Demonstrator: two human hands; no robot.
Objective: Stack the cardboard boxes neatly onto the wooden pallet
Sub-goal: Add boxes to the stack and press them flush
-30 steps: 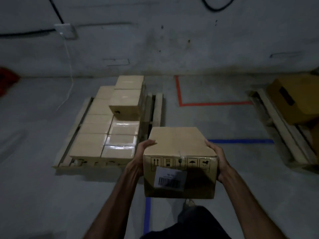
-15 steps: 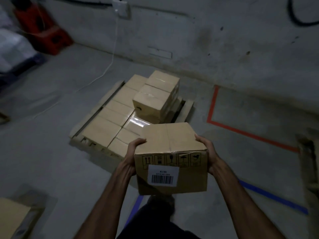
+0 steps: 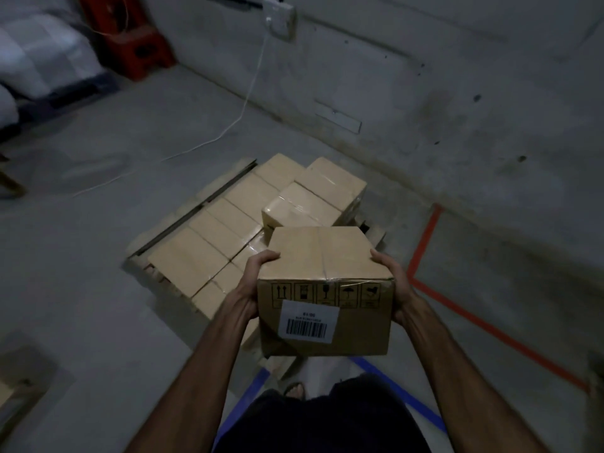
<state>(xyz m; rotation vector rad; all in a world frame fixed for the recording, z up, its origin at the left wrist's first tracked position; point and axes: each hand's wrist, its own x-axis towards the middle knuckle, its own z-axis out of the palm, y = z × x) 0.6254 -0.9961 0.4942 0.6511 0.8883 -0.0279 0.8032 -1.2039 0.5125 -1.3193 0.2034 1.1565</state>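
Two bare hands carry a brown cardboard box (image 3: 327, 289) at waist height above a grey concrete floor (image 3: 81, 305), in a dim storeroom bounded by a stained grey concrete wall (image 3: 457, 76). Just beyond the box lies a low wooden pallet (image 3: 143, 256), covered by a flat layer of tan cardboard boxes (image 3: 212, 243), with two more tan boxes (image 3: 313, 197) stacked as a second tier at its far right corner. Orange floor tape (image 3: 425, 237) marks a bay to the right; blue floor tape (image 3: 402, 397) runs under the person's feet. A white cable (image 3: 251, 89) drops from a white wall socket (image 3: 277, 19) across the floor, and a red plastic crate (image 3: 130, 34) stands in the far left corner. The carried box shows a row of black handling symbols and a white barcode label (image 3: 307, 320) on its near face. The left hand (image 3: 253, 282) grips the box's left side, thumb hooked over the top edge; the right hand (image 3: 397, 286) clasps the right side likewise. Both forearms reach forward, elbows bent.
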